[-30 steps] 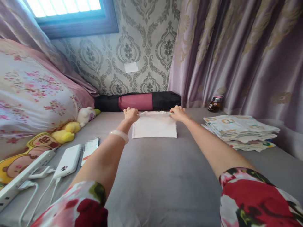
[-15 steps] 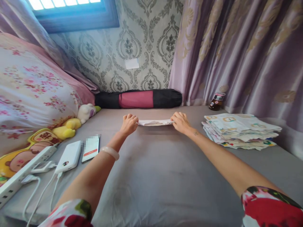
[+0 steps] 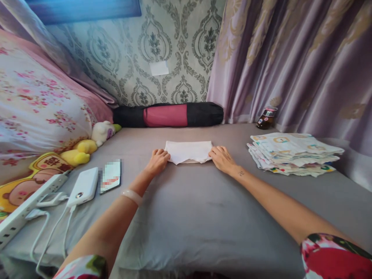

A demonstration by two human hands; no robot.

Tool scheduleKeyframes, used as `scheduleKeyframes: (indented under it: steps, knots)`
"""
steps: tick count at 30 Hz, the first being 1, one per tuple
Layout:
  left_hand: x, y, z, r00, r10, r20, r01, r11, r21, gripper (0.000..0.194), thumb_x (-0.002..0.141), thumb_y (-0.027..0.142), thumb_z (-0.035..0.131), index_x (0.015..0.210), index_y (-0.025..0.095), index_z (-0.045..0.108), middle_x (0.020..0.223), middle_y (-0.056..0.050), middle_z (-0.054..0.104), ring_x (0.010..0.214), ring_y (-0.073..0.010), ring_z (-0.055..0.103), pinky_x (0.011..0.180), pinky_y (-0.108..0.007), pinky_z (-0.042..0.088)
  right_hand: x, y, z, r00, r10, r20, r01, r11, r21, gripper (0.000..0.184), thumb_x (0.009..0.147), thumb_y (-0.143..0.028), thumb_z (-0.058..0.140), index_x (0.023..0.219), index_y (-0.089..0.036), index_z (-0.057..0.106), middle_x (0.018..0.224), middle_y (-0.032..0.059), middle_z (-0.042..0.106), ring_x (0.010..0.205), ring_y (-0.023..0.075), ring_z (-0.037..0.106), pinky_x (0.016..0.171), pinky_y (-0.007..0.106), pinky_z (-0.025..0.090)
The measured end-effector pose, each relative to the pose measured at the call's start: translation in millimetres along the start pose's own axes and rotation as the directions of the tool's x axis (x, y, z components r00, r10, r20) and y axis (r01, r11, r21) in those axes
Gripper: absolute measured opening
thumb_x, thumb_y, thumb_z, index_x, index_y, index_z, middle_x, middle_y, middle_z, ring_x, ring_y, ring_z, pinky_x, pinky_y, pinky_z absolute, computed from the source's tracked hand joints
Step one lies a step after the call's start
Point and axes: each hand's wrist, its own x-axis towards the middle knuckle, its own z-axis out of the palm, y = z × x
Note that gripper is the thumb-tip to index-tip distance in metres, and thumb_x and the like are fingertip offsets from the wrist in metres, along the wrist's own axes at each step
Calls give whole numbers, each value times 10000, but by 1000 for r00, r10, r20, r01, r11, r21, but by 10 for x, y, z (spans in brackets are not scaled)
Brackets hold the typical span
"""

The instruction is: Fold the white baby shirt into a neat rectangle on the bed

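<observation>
A white folded cloth (image 3: 189, 151) lies on the grey bed sheet (image 3: 200, 217), its near edge uneven. My left hand (image 3: 158, 161) pinches its left near corner with curled fingers. At the opposite side my right hand (image 3: 223, 158) grips the right near corner. Both fingertips are partly hidden behind the knuckles. To the right of my right hand rests a stack of folded printed cloths (image 3: 295, 151), white with coloured patterns.
A black and pink rolled bag (image 3: 165, 115) lies along the wall. A brown jar (image 3: 266, 119) stands at the back right. On the left are a phone (image 3: 111, 176), a white power bank (image 3: 83, 186), a power strip (image 3: 31, 207) and plush toys (image 3: 76, 157).
The cloth was held up edge-on, level between both hands; now it lies flat with its top face showing. Both hands have come slightly nearer and lower, and the view has tilted down.
</observation>
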Motion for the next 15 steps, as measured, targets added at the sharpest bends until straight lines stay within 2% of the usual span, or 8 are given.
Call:
scheduleKeyframes:
  steps: [4,8,10,12,15]
  knots:
    - [-51,-8,12,1000,7,12,-7,999,-32,233,907,161,395,913,210,622,947,-98,657,952,-272,495,839,-438,324,-103,-23,26,999,-3,33,3,1000,19,268,925,-67,404,994,-158,646,1042,103,603,976,236,469,912,352,283]
    - [-58,-17,-35,997,-16,74,23,995,-97,260,780,90,457,915,218,639,961,-84,688,973,-263,534,854,-439,330,-125,-18,-70,991,23,129,-37,993,109,320,867,-25,415,1016,-163,662,1058,100,626,1006,227,495,940,358,271]
    - [-3,24,-54,988,-120,92,130,985,-110,234,753,95,475,866,215,641,930,-76,707,972,-256,564,868,-437,336,-47,-29,-134,980,58,192,-88,984,154,310,848,-34,432,981,-167,678,1036,91,650,1003,221,520,957,363,263]
    - [108,125,-61,961,-261,95,271,956,-115,206,776,120,474,859,211,640,929,-74,719,971,-252,589,875,-433,351,98,-80,-175,967,120,225,-163,969,184,299,857,-60,431,958,-169,690,1037,85,669,1006,217,541,963,363,269]
    - [348,385,-44,918,-389,76,396,906,-149,224,865,198,447,990,209,632,1055,-88,707,1038,-254,597,888,-427,383,378,-245,-149,953,236,187,-276,934,228,337,934,-141,368,1069,-172,675,1158,101,654,1096,222,536,976,360,298]
